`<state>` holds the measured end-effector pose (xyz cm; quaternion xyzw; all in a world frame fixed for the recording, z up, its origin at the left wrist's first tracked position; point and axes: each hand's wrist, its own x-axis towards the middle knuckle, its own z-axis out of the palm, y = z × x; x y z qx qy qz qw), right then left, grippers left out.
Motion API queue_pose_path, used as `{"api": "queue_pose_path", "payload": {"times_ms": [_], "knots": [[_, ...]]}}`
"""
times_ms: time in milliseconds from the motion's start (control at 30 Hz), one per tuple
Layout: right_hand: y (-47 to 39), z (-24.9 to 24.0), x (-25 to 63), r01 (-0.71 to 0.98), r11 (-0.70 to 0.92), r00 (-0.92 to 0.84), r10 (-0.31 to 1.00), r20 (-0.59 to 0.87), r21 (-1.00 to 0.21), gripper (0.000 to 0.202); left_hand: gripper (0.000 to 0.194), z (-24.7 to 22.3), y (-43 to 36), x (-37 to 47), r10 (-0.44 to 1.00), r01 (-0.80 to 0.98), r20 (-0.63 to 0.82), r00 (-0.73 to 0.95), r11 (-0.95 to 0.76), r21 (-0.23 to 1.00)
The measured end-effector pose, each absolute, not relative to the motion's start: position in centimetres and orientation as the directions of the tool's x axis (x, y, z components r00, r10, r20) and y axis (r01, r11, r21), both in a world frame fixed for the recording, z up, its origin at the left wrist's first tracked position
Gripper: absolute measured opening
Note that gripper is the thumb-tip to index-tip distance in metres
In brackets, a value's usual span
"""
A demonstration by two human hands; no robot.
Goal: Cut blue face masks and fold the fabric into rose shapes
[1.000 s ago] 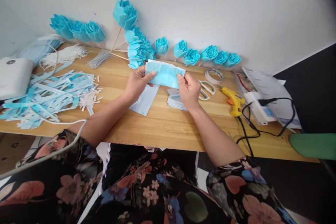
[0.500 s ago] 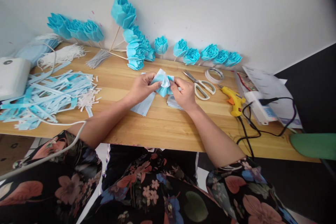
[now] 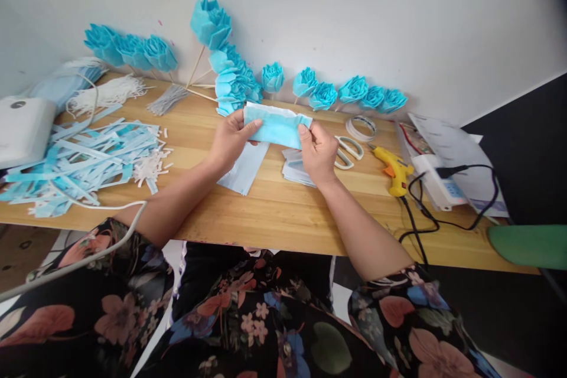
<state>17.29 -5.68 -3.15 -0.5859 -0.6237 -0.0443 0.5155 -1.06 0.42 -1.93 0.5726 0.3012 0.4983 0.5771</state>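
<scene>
Stretched between my hands above the table is a blue and white piece of face mask fabric (image 3: 279, 125). My left hand (image 3: 234, 139) pinches its left end, thumb on top. At the other end my right hand (image 3: 318, 150) grips it the same way. A flat pale blue mask sheet (image 3: 243, 171) lies below, near my left hand. Under my right hand sits a small stack of pale blue mask pieces (image 3: 295, 168), partly covered by that hand. Scissors (image 3: 349, 152) rest just to the right, their blades hidden behind my right hand.
Blue fabric flowers (image 3: 230, 80) on sticks line the wall. Cut strips (image 3: 97, 153) and a white device (image 3: 24, 130) lie left, with a white cable across my left arm. To the right are a tape roll (image 3: 361, 128), a yellow glue gun (image 3: 396, 171) and a power strip (image 3: 436, 180).
The fabric was bunched up between my fingers. Now it is spread out into a flat rectangle, and my hands are farther apart.
</scene>
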Motion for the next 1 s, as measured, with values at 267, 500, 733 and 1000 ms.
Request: {"api": "queue_pose_path", "payload": {"times_ms": [267, 500, 733, 1000], "knots": [[-5.8, -3.0, 17.2, 0.765, 0.331, 0.181, 0.713, 0.677, -0.553, 0.037, 0.02, -2.4, 0.4, -0.9, 0.907, -0.232, 0.237, 0.349, -0.162, 0.959], [-6.1, -3.2, 16.8, 0.704, 0.451, 0.032, 0.752, 0.658, -0.549, 0.023, 0.019, -2.8, -0.2, -0.6, 0.833, -0.123, 0.299, 0.465, -0.274, 0.954], [-5.9, -3.1, 17.1, 0.745, 0.411, 0.081, 0.726, 0.683, -0.526, 0.03, 0.022, -2.8, 0.3, -0.9, 0.847, -0.184, 0.29, 0.445, -0.23, 0.956], [-5.8, -3.1, 17.4, 0.756, 0.319, 0.223, 0.696, 0.683, -0.572, 0.035, 0.027, -2.7, 0.8, -1.1, 0.914, -0.229, 0.198, 0.353, -0.12, 0.966]]}}
